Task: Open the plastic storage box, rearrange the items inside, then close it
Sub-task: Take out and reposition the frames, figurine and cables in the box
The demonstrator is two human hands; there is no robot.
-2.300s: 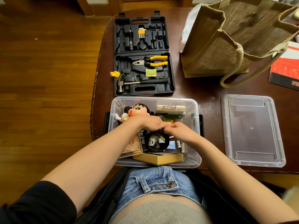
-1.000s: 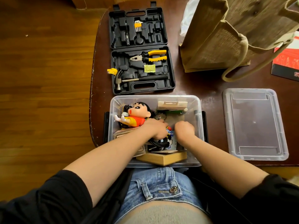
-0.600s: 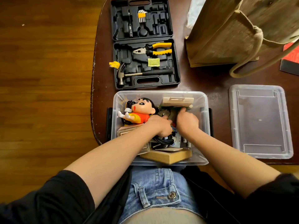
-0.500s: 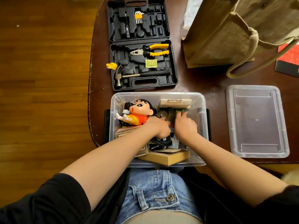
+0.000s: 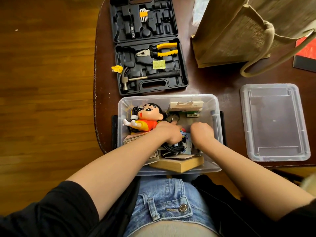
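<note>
The clear plastic storage box [image 5: 215, 106] sits uncovered at the near edge of the table [image 5: 213, 86], with both hands inside it. The left hand [image 5: 168, 132] rests over a coiled black cable [image 5: 174, 147], beside the cartoon doll [image 5: 145, 118] at the box's left; its grip cannot be determined. The right hand [image 5: 201, 132] is curled, knuckles up, right of centre; its contents are hidden. The lid [image 5: 273, 122] lies flat right of the box, apart from it.
</note>
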